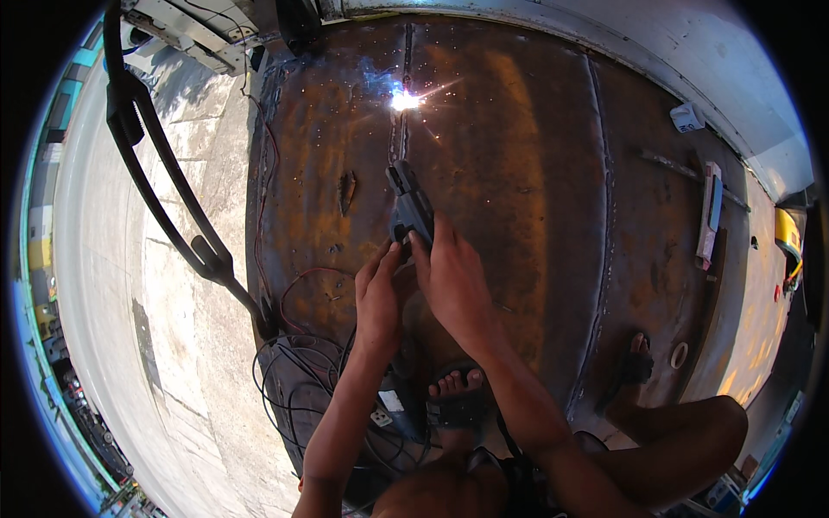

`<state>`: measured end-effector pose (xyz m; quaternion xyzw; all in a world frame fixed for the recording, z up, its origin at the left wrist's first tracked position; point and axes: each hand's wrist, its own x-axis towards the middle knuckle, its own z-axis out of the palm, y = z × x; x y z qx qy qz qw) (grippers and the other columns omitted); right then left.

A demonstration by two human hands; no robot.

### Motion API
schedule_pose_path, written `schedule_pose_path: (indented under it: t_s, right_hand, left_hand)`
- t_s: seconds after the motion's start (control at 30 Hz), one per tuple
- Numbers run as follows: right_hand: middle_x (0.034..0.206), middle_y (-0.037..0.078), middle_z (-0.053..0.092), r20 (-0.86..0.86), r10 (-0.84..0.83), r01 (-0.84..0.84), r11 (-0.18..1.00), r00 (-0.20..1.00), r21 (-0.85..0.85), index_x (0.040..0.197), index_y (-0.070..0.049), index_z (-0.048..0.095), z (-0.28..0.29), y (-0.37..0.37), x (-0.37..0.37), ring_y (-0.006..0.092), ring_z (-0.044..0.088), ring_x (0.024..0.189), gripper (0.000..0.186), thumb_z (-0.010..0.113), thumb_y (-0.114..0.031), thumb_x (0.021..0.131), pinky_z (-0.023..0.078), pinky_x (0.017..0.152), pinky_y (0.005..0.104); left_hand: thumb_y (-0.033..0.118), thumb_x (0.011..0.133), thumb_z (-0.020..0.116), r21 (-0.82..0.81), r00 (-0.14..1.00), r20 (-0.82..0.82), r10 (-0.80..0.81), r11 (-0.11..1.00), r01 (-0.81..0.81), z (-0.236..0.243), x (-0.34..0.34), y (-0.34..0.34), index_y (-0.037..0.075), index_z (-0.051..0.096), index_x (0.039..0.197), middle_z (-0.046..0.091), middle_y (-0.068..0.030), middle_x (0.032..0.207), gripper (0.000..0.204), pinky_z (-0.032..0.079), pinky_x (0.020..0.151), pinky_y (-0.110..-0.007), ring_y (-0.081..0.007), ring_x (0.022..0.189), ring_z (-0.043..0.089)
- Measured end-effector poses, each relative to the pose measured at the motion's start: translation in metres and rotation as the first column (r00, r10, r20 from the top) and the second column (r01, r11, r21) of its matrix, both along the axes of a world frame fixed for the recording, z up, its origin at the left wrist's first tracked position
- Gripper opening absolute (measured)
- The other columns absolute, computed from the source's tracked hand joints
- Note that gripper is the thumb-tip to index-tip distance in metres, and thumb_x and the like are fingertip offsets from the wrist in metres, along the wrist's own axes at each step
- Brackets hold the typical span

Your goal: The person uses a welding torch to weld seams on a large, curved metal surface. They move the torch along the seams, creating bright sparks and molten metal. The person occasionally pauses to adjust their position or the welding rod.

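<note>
**While both hands grip the electrode holder, arc burns ahead on the plate seam**

While the arc flares, both hands are clamped on the dark electrode holder (409,207): right hand (458,289) wraps its rear from the right, fingers closed round the handle; left hand (377,302) steadies it from the left, thumb and fingers pressed to the grip. Holder's long axis runs away from the person, nose tilted up-picture toward the bright arc (404,101), which sits well beyond the holder on the vertical seam (404,52) of the rusty steel plate (518,198). Rod between holder and arc too thin to make out. Right hand is nearer the holder's body. Holder looks black, chunky, jaw end forward. Below the holder: sandalled foot (456,393), coiled cables (294,380). Left of it, a black bent frame (173,190) on concrete.
</note>
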<state>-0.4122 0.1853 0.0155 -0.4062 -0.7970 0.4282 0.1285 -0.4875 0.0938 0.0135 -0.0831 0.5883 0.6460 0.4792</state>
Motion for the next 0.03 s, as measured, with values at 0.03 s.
schedule_pose_path:
  t_s: [0.03]
  right_hand:
    - [0.103, 0.035, 0.067, -0.016, -0.023, 0.023, 1.0, 1.0, -0.011, 0.126, 0.009, 0.053, -0.0006, -0.0014, -0.0013, 0.0537, 0.066, 0.096, 0.037, 0.061, -0.02, 0.104, 0.054, 0.077, 0.057]
  left_hand:
    - [0.026, 0.109, 0.051, -0.003, 1.0, -0.002, 0.0, 1.0, 0.0, 0.0003, -0.0007, -0.0007, 0.003, 0.06, 0.134, 0.069, -0.0091, 0.121, 0.036, 0.052, 0.093, -0.036, -0.022, 0.108, 0.069]
